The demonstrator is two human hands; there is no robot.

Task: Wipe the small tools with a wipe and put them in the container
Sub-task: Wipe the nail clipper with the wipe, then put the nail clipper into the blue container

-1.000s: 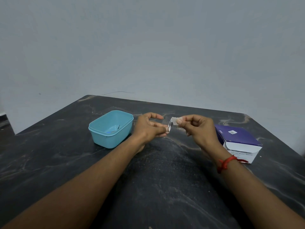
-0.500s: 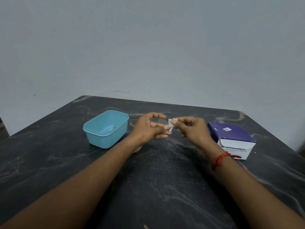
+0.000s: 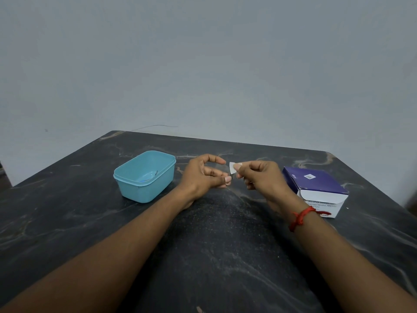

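Here, both hands meet above the dark marbled counter. The left hand has its grip clamped, thumb against curled fingers, on a small tool. Only a thin sliver of the tool shows at the fingertips, and the index finger arches free above. Just right of that grip, the right hand pinches a small white wipe between thumb and forefinger. The wipe sits just above the tool's tip; whether they touch I cannot tell. Left of both grips stands the teal container, with something small and blurred inside. Right of them sits a purple alcohol swab box. A red thread bracelet circles the right wrist.
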